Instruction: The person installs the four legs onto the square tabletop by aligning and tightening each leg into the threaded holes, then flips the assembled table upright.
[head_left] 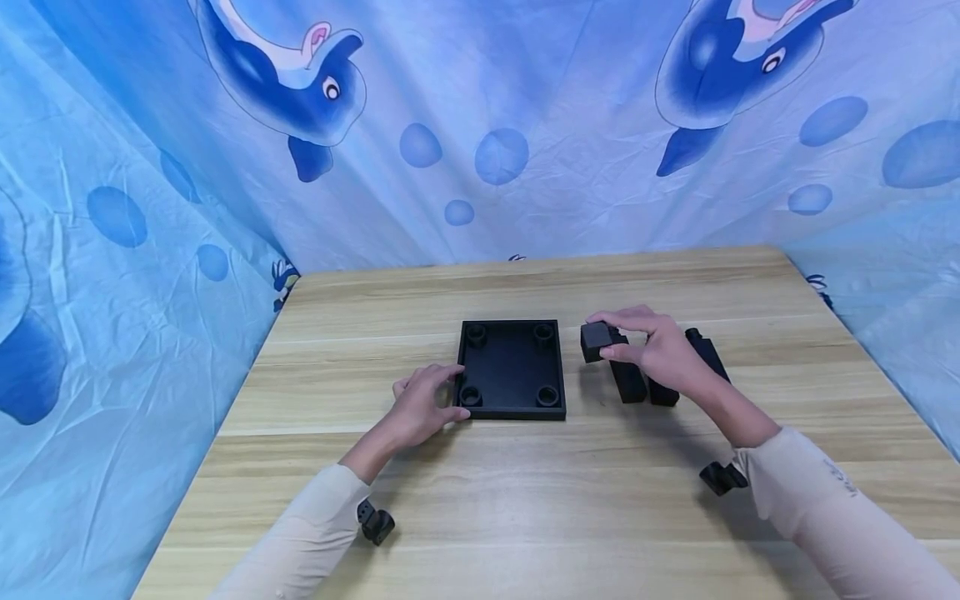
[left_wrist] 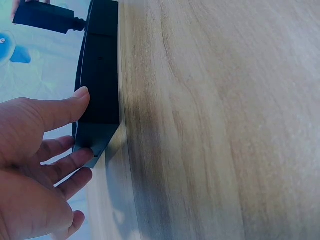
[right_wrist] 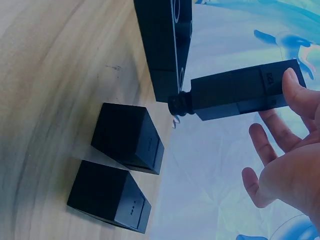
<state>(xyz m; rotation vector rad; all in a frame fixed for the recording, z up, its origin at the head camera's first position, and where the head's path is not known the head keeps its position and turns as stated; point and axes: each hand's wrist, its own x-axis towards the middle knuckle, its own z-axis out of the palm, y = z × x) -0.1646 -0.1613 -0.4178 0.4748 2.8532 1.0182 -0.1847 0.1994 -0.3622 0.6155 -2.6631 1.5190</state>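
A shallow black square tray with a round socket in each corner lies on the table. My left hand grips its near left corner, thumb on the front side and fingers round the left side. In my right hand is a black square leg with a threaded end, pinched between thumb and fingers at the plain end. It is raised to the right of the tray, threaded end toward it. Beside and beneath the right hand lie more such legs: one, a second, partly hidden, and a third.
The wooden table has a blue dolphin-print curtain behind it and at both sides. A small black device sits by the left sleeve, and a similar device by the right sleeve.
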